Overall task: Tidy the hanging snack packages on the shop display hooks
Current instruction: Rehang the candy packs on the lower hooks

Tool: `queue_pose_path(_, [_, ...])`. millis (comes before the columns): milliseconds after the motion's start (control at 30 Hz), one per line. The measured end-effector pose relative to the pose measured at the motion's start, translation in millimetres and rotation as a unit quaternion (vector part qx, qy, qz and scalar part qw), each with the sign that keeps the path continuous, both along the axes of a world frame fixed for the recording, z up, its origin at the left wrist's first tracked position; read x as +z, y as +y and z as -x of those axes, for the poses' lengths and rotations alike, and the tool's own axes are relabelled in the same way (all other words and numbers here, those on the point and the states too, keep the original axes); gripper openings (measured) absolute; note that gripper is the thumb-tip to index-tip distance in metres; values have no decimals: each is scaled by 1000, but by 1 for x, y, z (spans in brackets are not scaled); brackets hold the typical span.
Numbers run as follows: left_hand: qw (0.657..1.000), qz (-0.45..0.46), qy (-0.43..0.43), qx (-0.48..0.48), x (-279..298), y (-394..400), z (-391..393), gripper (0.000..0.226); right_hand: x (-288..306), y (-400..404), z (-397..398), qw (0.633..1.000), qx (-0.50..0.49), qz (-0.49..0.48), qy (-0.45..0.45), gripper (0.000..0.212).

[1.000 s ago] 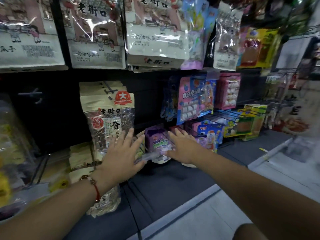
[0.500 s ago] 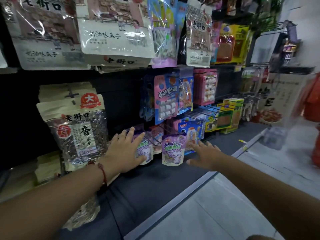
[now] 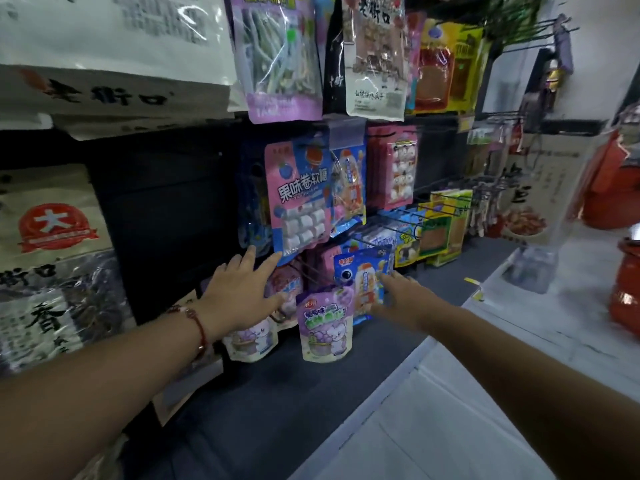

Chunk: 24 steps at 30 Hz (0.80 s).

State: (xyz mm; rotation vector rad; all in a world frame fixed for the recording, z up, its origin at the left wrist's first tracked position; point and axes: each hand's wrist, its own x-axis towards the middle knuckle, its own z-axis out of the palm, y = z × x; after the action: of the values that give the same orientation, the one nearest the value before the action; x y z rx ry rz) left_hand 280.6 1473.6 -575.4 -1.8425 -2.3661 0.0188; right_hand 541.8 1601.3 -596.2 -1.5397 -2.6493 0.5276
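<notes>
At the rack's left edge hangs a seed bag [image 3: 52,237] with a red seal. The left hand [image 3: 242,292], fingers spread and straight, lies flat over a purple pouch [image 3: 251,337] in the bottom row, fingertips reaching the pink candy pack [image 3: 299,195] above. Just beside it hangs a second purple pouch [image 3: 325,323]. The right hand [image 3: 403,299], fingers extended, touches the blue pack [image 3: 363,275] next to that pouch, above the dark shelf [image 3: 277,410].

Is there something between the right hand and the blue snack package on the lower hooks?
Nothing visible. The right hand already reaches the blue snack package with straight fingers; the purple pouch hangs beside it, not between them.
</notes>
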Motion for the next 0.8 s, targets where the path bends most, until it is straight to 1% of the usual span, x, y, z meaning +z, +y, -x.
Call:
queue_pose_path(100, [996, -51, -77, 3, -1, 38, 6, 77, 3, 35, 23, 994, -5, 25, 103, 86])
queue_pose_path(167, [988, -107, -115, -4, 0, 61, 9, 70, 8, 52, 40, 982, -24, 29, 185, 80])
queue_pose_path(233, [974, -166, -154, -11, 1, 80, 12, 63, 15, 71, 59, 968, -37, 15, 247, 77])
queue_pose_path(267, [962, -195, -191, -12, 1, 87, 14, 60, 19, 80, 69, 960, -34, 17, 276, 77])
queue_pose_path(333, [926, -254, -279, -18, -1, 99, 16, 51, 27, 95, 90, 937, -30, 65, 343, 80])
queue_pose_path(433, [866, -318, -387, -11, -4, 112, 15, 29, 36, 112, 121, 884, -50, 150, 440, 77])
queue_pose_path(467, [844, -337, -416, -1, -4, 116, 13, 29, 39, 115, 129, 868, -56, 172, 463, 74])
queue_pose_path(533, [808, -376, -453, 25, 0, 120, 11, 39, 43, 117, 141, 842, -55, 216, 491, 67])
queue_pose_path(600, [779, -383, -495, 19, 3, 120, 5, 50, 45, 113, 147, 837, -49, 248, 485, 59])
queue_pose_path(633, [767, -367, -526, 2, 5, 120, 0, 50, 46, 109, 149, 840, -50, 253, 478, 57])
queue_pose_path(667, [766, -342, -544, -10, 7, 119, -7, 45, 47, 104, 151, 843, -53, 254, 472, 57])
queue_pose_path(700, [780, -308, -544, -17, 9, 120, -13, 36, 48, 98, 152, 842, -52, 256, 473, 56])
queue_pose_path(767, [818, -280, -503, -11, 14, 120, -22, 17, 52, 84, 153, 831, -43, 269, 485, 54])
queue_pose_path(800, [827, -287, -483, 0, 18, 119, -24, 12, 53, 77, 152, 828, -43, 275, 486, 54])
